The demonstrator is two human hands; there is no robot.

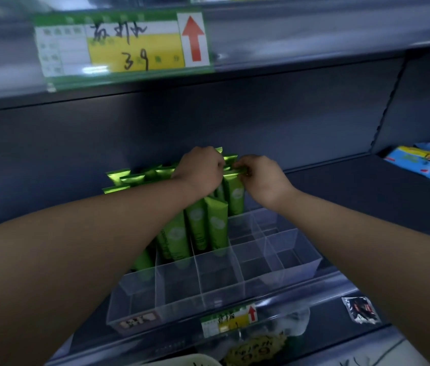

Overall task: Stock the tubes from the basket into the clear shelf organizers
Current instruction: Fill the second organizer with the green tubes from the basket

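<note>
Left hand and right hand pinch green tubes at the clear organizer rear; probably seating them upright.

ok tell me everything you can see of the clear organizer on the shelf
The clear organizer looks like transparent hard plastic, a low open-topped tray split by thin dividers into a grid of compartments. It sits flat on the dark grey shelf. Front and right compartments are empty; rear left ones hold upright green tubes. A small dark label is on its front left wall.
</note>
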